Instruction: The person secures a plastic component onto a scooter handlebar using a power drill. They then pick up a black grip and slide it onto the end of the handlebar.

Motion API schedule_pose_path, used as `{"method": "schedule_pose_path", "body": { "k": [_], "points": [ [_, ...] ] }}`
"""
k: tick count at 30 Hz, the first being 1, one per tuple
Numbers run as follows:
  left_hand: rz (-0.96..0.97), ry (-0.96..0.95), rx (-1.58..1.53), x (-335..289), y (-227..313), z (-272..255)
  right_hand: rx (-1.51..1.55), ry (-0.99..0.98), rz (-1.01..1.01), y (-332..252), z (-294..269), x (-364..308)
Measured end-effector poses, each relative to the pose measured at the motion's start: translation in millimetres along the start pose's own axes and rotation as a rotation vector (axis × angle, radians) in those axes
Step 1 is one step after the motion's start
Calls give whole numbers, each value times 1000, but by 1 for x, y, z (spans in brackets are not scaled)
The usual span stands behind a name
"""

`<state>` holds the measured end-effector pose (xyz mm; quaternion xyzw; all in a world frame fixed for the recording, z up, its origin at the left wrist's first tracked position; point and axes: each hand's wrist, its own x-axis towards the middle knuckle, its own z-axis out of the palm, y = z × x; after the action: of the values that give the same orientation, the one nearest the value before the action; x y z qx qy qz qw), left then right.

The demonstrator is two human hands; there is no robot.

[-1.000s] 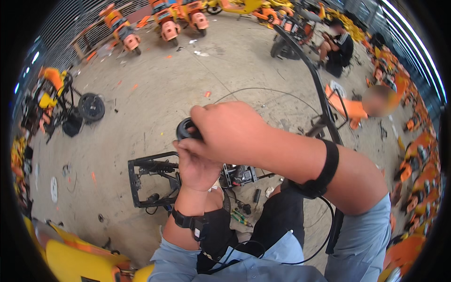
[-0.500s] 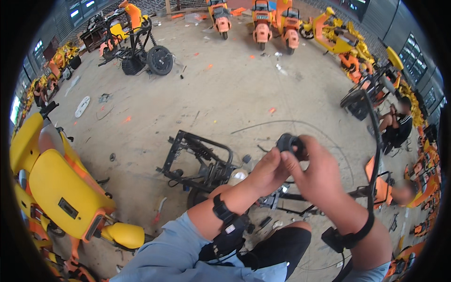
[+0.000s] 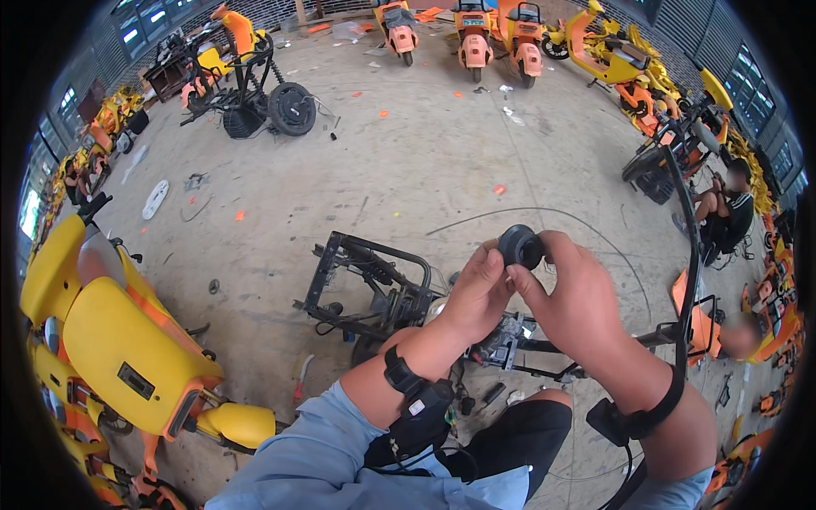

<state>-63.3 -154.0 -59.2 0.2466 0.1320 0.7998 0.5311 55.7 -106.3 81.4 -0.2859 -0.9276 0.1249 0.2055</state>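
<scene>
Between my hands is a small black round part (image 3: 520, 246), ring-shaped with a recessed opening facing right; its exact kind is not clear. My left hand (image 3: 481, 297) pinches its left side with thumb and fingers. On the opposite side my right hand (image 3: 576, 285) grips it, thumb along the lower rim. Beneath them a stripped black scooter frame (image 3: 325, 276) lies on the floor, its middle partly covered by my left hand and arm. Metal fittings (image 3: 507, 338) show on the frame below my hands.
A yellow scooter (image 3: 140, 340) stands close at left. Farther off are a partly stripped scooter (image 3: 291, 109) and several orange scooters (image 3: 473, 51). A person (image 3: 727, 212) sits at right. A long thin cable (image 3: 544, 209) curves across the floor; a black bar (image 3: 685, 280) rises at right.
The black part has turned so that its hollow side shows more. Both hands stay on it, and the left fingers have shifted up along its edge. The view has tilted slightly.
</scene>
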Motion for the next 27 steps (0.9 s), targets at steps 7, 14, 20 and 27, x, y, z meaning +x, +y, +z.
{"method": "schedule_pose_path", "body": {
  "k": [7, 14, 20, 27],
  "points": [
    [-35, 107, 103, 0, 4, 10, -102, -7, -6, 4, 0, 3],
    [-100, 69, 113, 4, 1, 12, -115, 51, 12, 3, -2, 2],
    [-59, 37, 18, 8, -4, 0, -43, 79, -52, 5, -2, 7],
    [-52, 11, -177, 5, 7, 2, 78, 44, -69, 6, -4, 2]
  ]
}}
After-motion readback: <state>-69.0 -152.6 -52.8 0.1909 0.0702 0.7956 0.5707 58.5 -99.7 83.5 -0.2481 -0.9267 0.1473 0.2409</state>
